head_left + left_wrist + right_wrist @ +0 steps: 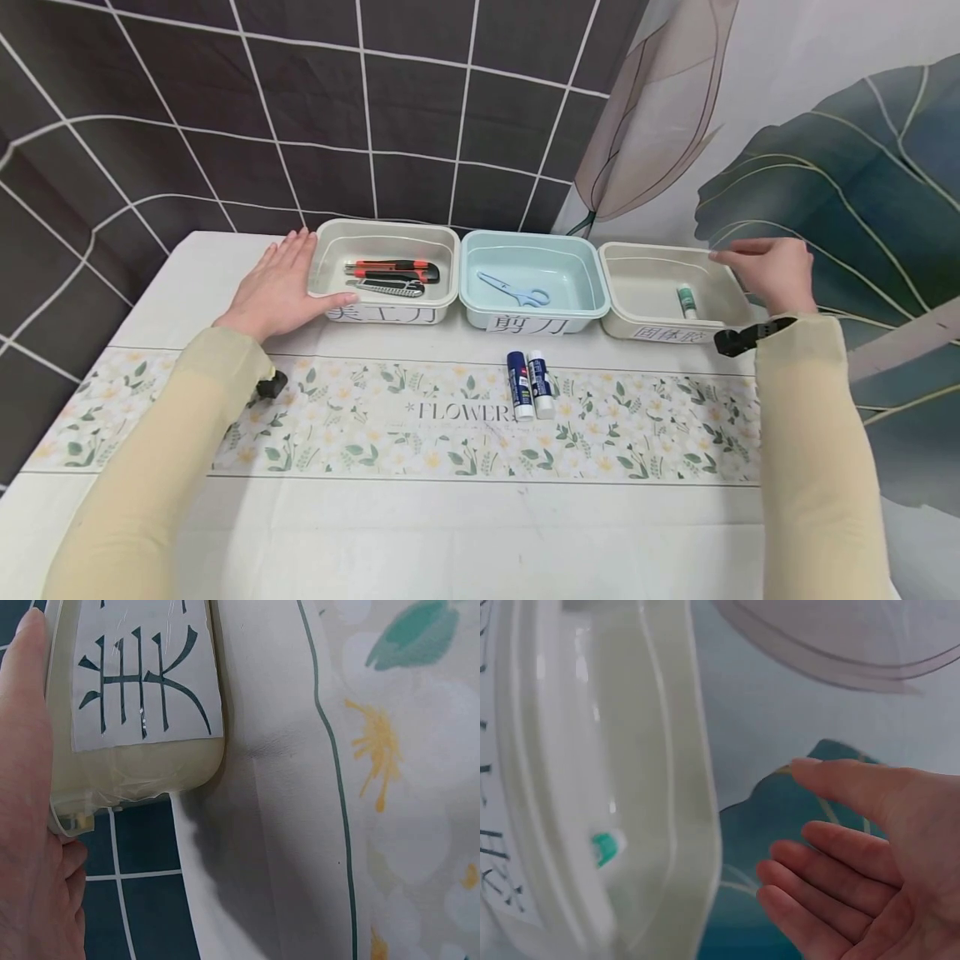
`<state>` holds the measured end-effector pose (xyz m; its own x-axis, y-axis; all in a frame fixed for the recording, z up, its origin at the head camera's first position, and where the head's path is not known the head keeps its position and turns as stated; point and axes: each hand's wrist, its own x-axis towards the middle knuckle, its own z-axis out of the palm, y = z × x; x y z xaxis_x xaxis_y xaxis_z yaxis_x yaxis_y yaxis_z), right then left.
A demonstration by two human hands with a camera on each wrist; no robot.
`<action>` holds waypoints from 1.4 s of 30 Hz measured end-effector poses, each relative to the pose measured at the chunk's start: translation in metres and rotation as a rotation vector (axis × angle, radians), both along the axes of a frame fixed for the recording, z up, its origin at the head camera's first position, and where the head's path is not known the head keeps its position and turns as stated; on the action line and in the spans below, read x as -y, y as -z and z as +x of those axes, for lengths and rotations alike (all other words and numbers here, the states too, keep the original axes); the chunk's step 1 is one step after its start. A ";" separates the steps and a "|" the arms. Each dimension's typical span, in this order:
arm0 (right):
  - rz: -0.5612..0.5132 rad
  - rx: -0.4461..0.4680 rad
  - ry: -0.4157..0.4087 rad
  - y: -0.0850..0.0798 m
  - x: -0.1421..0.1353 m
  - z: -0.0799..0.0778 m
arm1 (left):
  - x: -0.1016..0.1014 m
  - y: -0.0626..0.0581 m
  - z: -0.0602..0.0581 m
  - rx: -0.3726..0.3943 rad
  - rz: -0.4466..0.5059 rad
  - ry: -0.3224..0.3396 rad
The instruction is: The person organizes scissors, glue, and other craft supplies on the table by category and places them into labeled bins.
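Observation:
My left hand (279, 279) lies against the left end of a beige bin (450, 287), its fingers straight and the thumb along the front rim. In that bin are orange-and-black utility knives (393, 271) and a grey one (386, 288). The left wrist view shows the bin's labelled front (146, 675) beside the hand. At the far right, my right hand (776, 271) is by the right end of another beige bin (652, 258). Its fingers are loosely bent with nothing in them in the right wrist view. A green-and-white glue stick (686, 302) lies inside that bin.
Between the two beige bins stands a light blue bin (596, 296) with blue scissors (515, 289) in it. Two blue-and-white glue sticks (520, 385) lie side by side on the flowered strip (435, 450) of the tablecloth. Behind the bins hangs a dark checked cloth (420, 108).

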<state>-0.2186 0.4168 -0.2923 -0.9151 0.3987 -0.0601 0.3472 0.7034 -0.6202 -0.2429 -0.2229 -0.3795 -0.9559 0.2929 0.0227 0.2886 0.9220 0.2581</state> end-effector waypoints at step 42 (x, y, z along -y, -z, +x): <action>0.081 -0.213 -0.410 -0.013 0.113 0.064 | 0.001 0.000 0.000 0.007 0.009 0.002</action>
<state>-0.1542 0.3040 -0.2797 -0.9867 -0.0029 0.1623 -0.0986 0.8050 -0.5851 -0.2429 -0.2235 -0.3797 -0.9554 0.2948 0.0187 0.2888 0.9189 0.2688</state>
